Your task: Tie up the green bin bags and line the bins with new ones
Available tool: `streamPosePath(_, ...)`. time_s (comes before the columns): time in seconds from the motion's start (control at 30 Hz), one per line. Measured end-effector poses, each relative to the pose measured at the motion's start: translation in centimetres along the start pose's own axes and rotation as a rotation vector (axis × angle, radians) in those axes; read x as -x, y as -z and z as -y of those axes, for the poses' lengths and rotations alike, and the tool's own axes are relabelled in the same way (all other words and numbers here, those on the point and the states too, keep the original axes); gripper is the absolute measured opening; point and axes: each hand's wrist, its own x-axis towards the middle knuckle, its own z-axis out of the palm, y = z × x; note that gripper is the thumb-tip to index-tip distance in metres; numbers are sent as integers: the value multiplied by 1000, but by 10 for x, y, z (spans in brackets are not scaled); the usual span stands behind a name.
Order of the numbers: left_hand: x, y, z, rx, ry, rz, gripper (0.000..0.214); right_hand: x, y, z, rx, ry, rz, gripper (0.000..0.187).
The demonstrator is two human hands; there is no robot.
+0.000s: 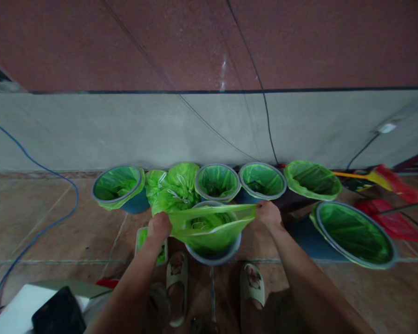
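A green plastic bin bag (209, 236) is stretched wide between my two hands, its mouth pulled taut sideways. My left hand (159, 227) is closed on the bag's left edge. The opposite edge is pinched in my right hand (267, 214). Directly beneath is a round trash bin (214, 259) with a grey rim, standing between my feet and the wall. The lower part of the bag hangs over or into this bin; how deep it reaches is hidden. A small white container (163, 260) holding green bags sits beside my left forearm.
Along the wall stand lined bins (120, 204), (218, 168) and several more, with tied green bags (174, 185) among them. A larger lined bin (355, 234) leans at right, near a red dustpan (383, 213). A blue cable (48, 227) crosses the tiles at left, by a white box (24, 306).
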Motion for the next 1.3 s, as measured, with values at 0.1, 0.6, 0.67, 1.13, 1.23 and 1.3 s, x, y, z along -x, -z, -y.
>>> streamPosePath(0.1,0,2,0,-80,45,40,28,-2,-4,-5,22,29,51,32)
streamPosePath(0.6,-6,20,-4,110,83,17,34,15,1,18,-105,308,100,27)
streamPosePath(0.67,-6,26,-7,185,103,-71,34,20,11,23,-284,362,133,27)
streamPosePath(1.13,-8,11,-24,297,-99,-47,62,34,26,-5,204,357,347,24)
streamPosePath(1.23,-6,4,-26,280,18,-107,76,35,13,10,206,427,347,30)
streamPosePath(1.3,-2,-2,-29,258,117,-80,73,33,2,22,174,468,315,34)
